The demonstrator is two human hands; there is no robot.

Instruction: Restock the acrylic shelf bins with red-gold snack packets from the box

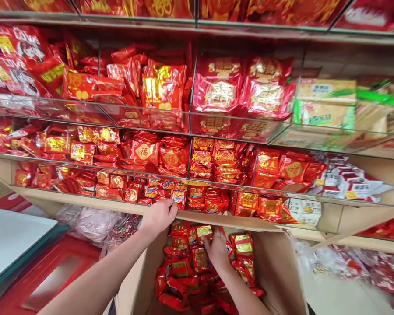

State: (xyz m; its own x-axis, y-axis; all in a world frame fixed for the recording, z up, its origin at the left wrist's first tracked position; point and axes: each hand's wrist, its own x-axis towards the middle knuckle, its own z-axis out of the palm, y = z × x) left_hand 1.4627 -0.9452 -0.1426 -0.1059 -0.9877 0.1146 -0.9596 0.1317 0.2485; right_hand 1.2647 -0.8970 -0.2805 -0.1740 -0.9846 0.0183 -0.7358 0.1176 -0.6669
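A brown cardboard box (276, 267) stands open below the shelves, filled with small red and gold snack packets (184, 271). My left hand (159, 216) is raised at the front of the lowest shelf bin, fingers curled over red packets (179, 197) there. My right hand (216, 249) reaches down into the box, its fingers closed on a gold-topped packet (204, 231) among the pile.
Tiered shelves with clear plastic fronts (197, 124) hold red and gold sweets, with pale green-banded packs (325, 103) at upper right and white packets (344, 181) at right. Clear bags of sweets (95, 223) lie under the shelf at left. A white board (13, 236) rests on a red crate (49, 275).
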